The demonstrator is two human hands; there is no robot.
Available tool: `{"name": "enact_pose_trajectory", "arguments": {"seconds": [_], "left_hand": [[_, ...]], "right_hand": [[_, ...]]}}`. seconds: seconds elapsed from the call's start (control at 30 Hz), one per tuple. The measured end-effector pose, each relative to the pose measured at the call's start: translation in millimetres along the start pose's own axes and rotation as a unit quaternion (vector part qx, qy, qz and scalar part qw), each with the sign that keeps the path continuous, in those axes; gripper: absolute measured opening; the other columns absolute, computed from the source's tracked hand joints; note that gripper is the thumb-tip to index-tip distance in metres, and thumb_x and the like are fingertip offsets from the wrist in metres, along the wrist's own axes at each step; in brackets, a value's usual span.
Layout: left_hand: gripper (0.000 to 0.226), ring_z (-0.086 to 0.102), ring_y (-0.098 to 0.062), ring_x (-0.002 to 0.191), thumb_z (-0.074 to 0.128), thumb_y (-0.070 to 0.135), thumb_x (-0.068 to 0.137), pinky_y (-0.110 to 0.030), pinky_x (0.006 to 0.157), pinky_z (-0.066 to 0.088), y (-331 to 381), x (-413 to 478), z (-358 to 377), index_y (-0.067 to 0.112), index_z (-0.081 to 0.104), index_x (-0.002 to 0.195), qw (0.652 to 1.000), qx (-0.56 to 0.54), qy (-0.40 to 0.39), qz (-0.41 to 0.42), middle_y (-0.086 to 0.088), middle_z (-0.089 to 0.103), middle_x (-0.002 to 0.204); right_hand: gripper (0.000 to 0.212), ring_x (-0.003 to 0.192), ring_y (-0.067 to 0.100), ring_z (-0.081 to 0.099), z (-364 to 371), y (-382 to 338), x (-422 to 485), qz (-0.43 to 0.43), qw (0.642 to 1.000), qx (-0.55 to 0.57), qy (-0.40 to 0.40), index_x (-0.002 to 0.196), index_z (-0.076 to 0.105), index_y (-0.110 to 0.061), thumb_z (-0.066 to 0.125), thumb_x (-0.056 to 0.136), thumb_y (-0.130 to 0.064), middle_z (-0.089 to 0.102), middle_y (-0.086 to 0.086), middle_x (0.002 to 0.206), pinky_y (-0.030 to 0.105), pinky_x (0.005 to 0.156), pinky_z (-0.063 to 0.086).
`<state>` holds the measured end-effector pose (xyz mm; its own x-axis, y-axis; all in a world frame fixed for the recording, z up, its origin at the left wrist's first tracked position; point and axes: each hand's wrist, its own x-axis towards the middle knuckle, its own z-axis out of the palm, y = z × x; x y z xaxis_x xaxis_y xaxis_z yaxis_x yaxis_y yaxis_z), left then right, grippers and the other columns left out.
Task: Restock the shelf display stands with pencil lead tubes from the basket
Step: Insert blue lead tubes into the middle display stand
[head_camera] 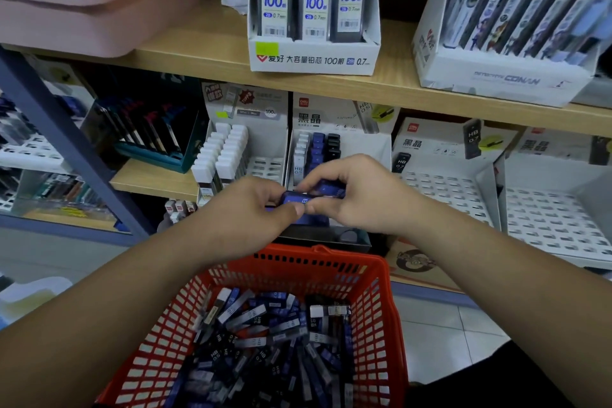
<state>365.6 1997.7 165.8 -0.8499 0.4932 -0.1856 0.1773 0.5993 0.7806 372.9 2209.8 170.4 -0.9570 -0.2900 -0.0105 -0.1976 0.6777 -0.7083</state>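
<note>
head view. two hands meet in front of the lower shelf, above the red basket (376,305). the left hand (245,212) pinches a small bunch of blue lead tubes (306,199) between thumb and curled fingers; the right hand (359,197) curls its fingers over the bunch's other end. at least two tubes show in the bunch; the exact number cannot be told. each is a slim flat case, deep blue, with a pale printed mark on its face.

the loose tubes (265,334) that fill the basket floor are too many to count. they are dark translucent cases printed "hb", with blue, black or white caps, and lie crossed at all angles.

just behind the hands stands the middle display stand (331,122), holding three columns of upright tubes: one pale, one blue, one black. to its left, the white-cap stand (246,109) carries two columns of white-capped tubes. to the right are two slotted white stands (447,190); the nearer holds one black tube (401,162) marked "hb 0.7" at its back left corner.

on the wooden upper shelf (198,50), a white box (314,58) holds three hanging packs marked "100". a second white box (496,79) sits to its right and a pink tray (82,26) to its left.
</note>
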Motion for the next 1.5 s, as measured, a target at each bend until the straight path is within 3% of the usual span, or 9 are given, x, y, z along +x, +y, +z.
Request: {"name": "enact_pose_trajectory", "arguments": {"seconds": [0.2,0.3,0.47,0.63,0.77,0.93,1.23,1.4,1.5], "left_hand": [[0.017,0.053,-0.011,0.059,0.051,0.018,0.109,-0.026,0.055,0.046,11.1,22.9,1.3,0.022,0.067,0.110,0.990,-0.125,-0.038,-0.061,0.001,0.067,0.075],[0.019,0.057,-0.013,0.061,0.048,0.008,0.108,-0.029,0.057,0.047,11.1,33.9,-0.2,0.013,0.065,0.114,0.982,-0.164,-0.057,-0.073,-0.006,0.069,0.079],[0.011,0.073,-0.020,0.071,0.059,0.013,0.104,-0.032,0.060,0.055,11.2,40.1,6.8,0.014,0.058,0.115,0.991,-0.121,0.000,-0.058,-0.010,0.078,0.086],[0.005,0.066,-0.007,0.058,0.067,0.031,0.100,-0.027,0.056,0.053,4.9,48.3,33.5,0.030,0.062,0.100,0.999,0.031,0.022,0.003,0.009,0.070,0.073],[0.003,0.040,-0.006,0.043,0.062,0.032,0.103,-0.021,0.048,0.039,-9.0,58.1,57.3,0.034,0.061,0.105,1.000,0.006,-0.015,0.014,0.008,0.060,0.064],[0.007,0.047,-0.001,0.047,0.058,0.032,0.105,-0.016,0.055,0.041,-23.7,59.8,66.3,0.033,0.061,0.111,0.999,0.016,-0.008,0.030,0.010,0.066,0.073],[0.011,0.041,-0.003,0.050,0.055,0.031,0.106,-0.014,0.053,0.036,-35.4,51.6,65.8,0.033,0.058,0.117,0.999,0.008,-0.017,0.030,0.009,0.047,0.061],[0.006,0.070,-0.017,0.097,0.059,0.036,0.104,-0.040,0.092,0.059,-35.6,47.2,61.5,0.040,0.060,0.108,0.999,-0.035,-0.016,0.012,-0.002,0.072,0.105],[0.003,0.074,-0.010,0.088,0.062,0.024,0.103,-0.039,0.081,0.063,-27.4,46.2,56.1,0.027,0.062,0.103,0.994,-0.105,0.030,0.014,-0.005,0.072,0.098]], "right_hand": [[0.007,0.056,0.016,0.063,-20.4,24.2,-5.2,0.100,0.977,0.162,0.100,0.099,0.069,-0.014,0.071,0.096,-0.008,0.068,0.003,0.074,0.024,0.055,0.049],[0.010,0.042,0.006,0.054,-26.6,38.6,-9.1,0.168,0.948,0.228,0.143,0.109,0.068,-0.009,0.068,0.098,-0.009,0.064,0.011,0.078,0.023,0.045,0.040],[0.019,0.056,0.013,0.064,-29.3,56.2,4.5,0.152,0.935,0.197,0.252,0.097,0.067,-0.026,0.072,0.094,-0.008,0.070,0.005,0.082,0.021,0.054,0.051],[0.027,0.073,0.033,0.073,-32.9,72.7,23.1,0.137,0.929,0.151,0.310,0.086,0.062,-0.034,0.074,0.085,-0.010,0.073,0.005,0.091,0.042,0.072,0.063],[0.021,0.057,0.027,0.072,-30.2,78.0,28.7,0.154,0.928,0.181,0.286,0.087,0.063,-0.029,0.071,0.091,-0.010,0.073,0.011,0.095,0.038,0.063,0.063],[0.026,0.047,0.021,0.063,-28.9,82.5,33.8,0.175,0.923,0.206,0.273,0.081,0.065,-0.023,0.068,0.094,-0.001,0.064,0.000,0.100,0.018,0.046,0.048],[0.024,0.052,0.024,0.066,-22.1,84.3,39.3,0.161,0.937,0.169,0.259,0.086,0.064,-0.027,0.066,0.096,-0.005,0.067,0.005,0.104,0.021,0.047,0.050],[0.019,0.054,0.026,0.064,-18.7,84.8,42.5,0.154,0.942,0.146,0.261,0.090,0.065,-0.024,0.066,0.096,-0.005,0.065,0.007,0.105,0.020,0.044,0.049],[0.021,0.063,0.025,0.062,-18.2,86.5,46.8,0.154,0.943,0.126,0.265,0.088,0.063,-0.027,0.065,0.097,-0.007,0.065,0.003,0.100,0.027,0.047,0.054]]}}
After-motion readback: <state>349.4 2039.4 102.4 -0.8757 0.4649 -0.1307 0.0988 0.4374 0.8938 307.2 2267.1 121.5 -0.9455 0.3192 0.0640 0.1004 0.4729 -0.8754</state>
